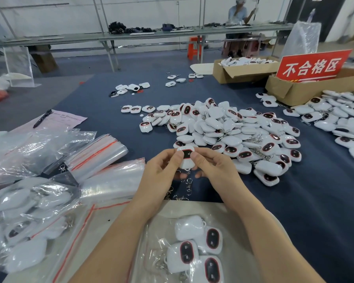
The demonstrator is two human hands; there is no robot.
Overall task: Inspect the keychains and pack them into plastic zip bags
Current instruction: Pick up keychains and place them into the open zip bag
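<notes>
Keychain is pinched between left hand and right hand, thumbs on its face, chain hung below. Defects could be hidden under the thumbs, and the chain possibly snagged on loose clasps beneath (blurred). If dropped, it would be mixed into the pile just beyond the fingers.

White characters "不合格区" on a red sign upright in a cardboard box at right

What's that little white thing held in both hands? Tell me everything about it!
The keychain is a small, rounded white case, plastic by its look, with a dark oval window ringed in red facing the camera. The left hand and right hand pinch it, thumbs on the front. A metal chain with a clasp dangles below.
</notes>
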